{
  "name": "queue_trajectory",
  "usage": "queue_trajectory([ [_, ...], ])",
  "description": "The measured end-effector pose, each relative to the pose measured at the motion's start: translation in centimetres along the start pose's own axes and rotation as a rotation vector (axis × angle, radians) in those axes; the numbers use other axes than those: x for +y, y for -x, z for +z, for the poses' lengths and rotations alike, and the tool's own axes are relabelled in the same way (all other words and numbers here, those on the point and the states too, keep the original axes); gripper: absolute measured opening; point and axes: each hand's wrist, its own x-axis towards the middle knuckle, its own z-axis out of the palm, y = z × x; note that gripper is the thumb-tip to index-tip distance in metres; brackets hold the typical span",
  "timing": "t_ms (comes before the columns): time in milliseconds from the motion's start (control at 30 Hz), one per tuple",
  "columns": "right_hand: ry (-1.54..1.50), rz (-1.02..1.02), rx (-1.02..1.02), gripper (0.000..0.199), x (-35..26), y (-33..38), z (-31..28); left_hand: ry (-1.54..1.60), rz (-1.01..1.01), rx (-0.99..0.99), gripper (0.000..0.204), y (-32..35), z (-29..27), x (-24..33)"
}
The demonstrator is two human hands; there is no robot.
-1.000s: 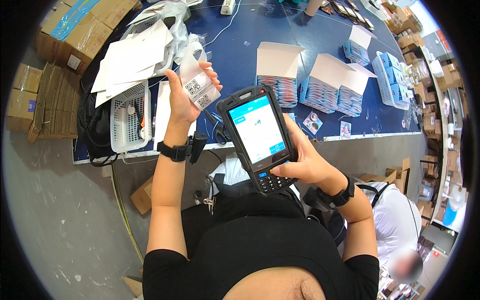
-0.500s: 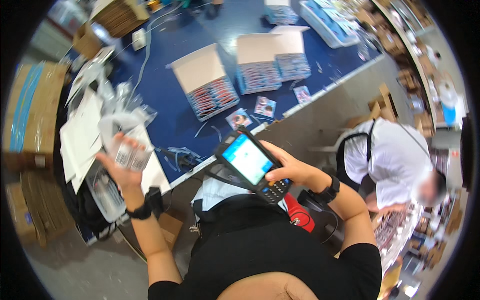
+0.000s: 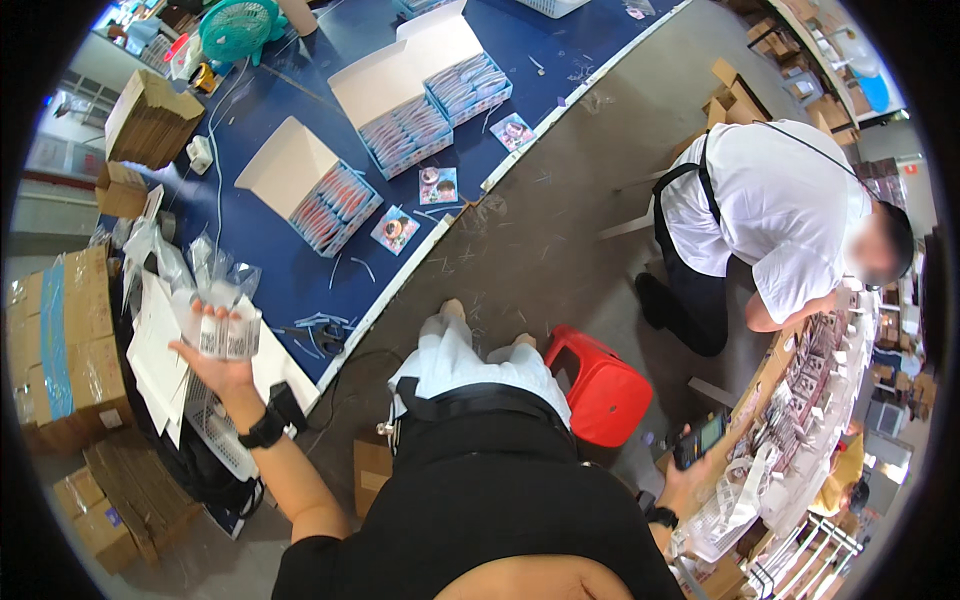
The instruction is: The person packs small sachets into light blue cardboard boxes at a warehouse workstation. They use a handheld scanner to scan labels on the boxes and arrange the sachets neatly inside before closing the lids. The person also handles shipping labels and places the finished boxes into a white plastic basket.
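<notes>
My left hand (image 3: 222, 372) is raised over the left end of the table, its fingers closed on a strip of white barcode labels (image 3: 228, 338). Loose white sheets (image 3: 160, 350) lie just beside that hand. Far over to the right, my right hand (image 3: 682, 486) grips a black handheld scanner (image 3: 699, 440) with a screen and keypad, beside a long table of goods. On the blue table (image 3: 400, 235), an open-lidded box (image 3: 333, 208) holds rows of small packets. Two similar boxes (image 3: 405, 135) stand beyond it, and picture cards (image 3: 395, 231) lie along the edge.
A red stool (image 3: 608, 390) stands on the floor to my right. A person in a white shirt (image 3: 770, 200) bends over the goods table (image 3: 800, 400) there. Cardboard boxes (image 3: 90, 330) are stacked at the left. A teal fan (image 3: 240, 30) stands at the back.
My right hand has carried the scanner from in front of my body out to the lower right. My left hand still grips the labels. The view has turned, uncovering the red stool.
</notes>
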Motion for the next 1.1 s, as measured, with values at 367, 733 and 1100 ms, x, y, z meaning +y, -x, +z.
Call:
queue_trajectory([
  [367,0.035,-0.078,0.02,0.054,-4.3,1.8,-7.6,0.066,-0.066,-0.078,0.073,3.8,4.6,-4.8],
  [733,0.294,0.302,-0.618,0.053,1.9,0.7,15.1,0.003,0.025,0.067,0.072,3.2,0.3,-2.1],
  [1100,0.234,0.439,-0.441,0.048,6.1,1.0,29.8,0.005,0.104,0.307,0.062,-0.7,-5.0,-0.2],
])
